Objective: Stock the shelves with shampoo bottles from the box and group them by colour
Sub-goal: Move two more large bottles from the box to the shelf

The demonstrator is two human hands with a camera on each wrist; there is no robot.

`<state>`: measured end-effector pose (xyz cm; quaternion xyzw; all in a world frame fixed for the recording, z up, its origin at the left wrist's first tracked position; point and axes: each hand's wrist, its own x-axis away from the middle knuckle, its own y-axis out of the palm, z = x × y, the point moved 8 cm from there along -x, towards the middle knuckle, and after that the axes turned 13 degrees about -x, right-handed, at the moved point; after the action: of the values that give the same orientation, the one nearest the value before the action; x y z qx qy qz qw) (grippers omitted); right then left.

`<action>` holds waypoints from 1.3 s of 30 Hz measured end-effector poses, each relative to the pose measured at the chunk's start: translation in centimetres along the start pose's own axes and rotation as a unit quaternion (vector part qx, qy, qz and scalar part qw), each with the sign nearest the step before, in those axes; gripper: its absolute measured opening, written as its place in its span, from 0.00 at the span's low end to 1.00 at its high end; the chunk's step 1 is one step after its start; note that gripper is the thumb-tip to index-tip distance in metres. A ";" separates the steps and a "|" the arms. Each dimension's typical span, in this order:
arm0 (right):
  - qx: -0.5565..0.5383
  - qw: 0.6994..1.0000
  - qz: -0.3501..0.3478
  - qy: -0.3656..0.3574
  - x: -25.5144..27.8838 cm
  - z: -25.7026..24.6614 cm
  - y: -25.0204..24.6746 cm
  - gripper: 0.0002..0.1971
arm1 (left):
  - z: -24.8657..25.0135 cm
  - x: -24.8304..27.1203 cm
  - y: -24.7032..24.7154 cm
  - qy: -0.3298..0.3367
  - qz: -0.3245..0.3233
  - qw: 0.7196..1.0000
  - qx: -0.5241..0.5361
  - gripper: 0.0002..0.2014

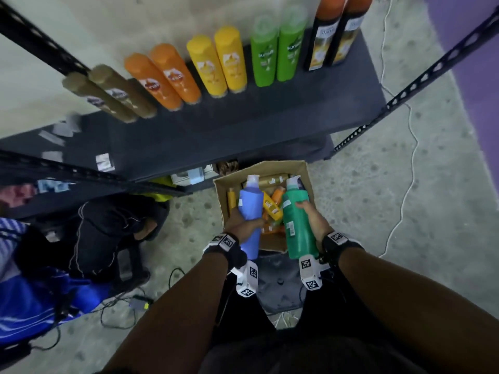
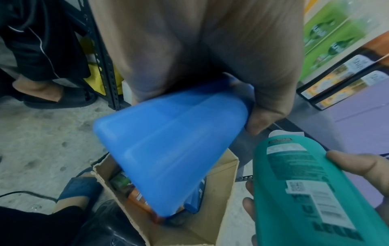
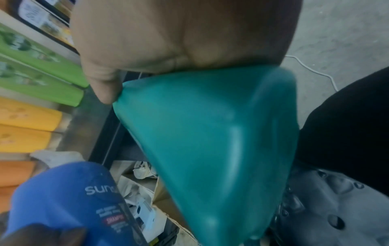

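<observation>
The left hand (image 1: 244, 224) is gripping a blue bottle (image 1: 251, 211) and the right hand (image 1: 313, 215) a green bottle (image 1: 297, 222), both over the box (image 1: 302, 171), ready for the shelf (image 1: 243, 125) where colours are sitting in pairs

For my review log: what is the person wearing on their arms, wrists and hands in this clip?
Forearms are bare, with no sleeves or gloves. The left hand and right hand each have a black wrist strap carrying white blocks printed with black-and-white square fiducial markers. A white camera housing with more markers hangs under each wrist.
</observation>
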<state>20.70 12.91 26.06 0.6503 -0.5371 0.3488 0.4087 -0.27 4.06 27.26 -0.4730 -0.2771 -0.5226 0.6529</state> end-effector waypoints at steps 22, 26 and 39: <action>0.069 0.940 -0.042 -0.332 12.2 -16.1 3.1 0.25 | 15.0 10.6 -6.4 0.231 0.075 0.967 0.080 0.39; 0.075 0.912 -0.036 -0.401 15.0 -19.6 3.9 0.25 | 18.7 12.8 -8.0 0.298 0.101 0.946 0.075 0.39; -0.038 0.802 -0.085 -0.590 27.1 -28.6 7.6 0.21 | 29.4 22.3 -11.5 0.470 0.107 0.870 0.105 0.30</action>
<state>17.72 26.99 63.53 0.7578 -0.6294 -0.1591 0.0652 -0.59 21.25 61.85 -0.1261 0.0615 -0.5782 0.8037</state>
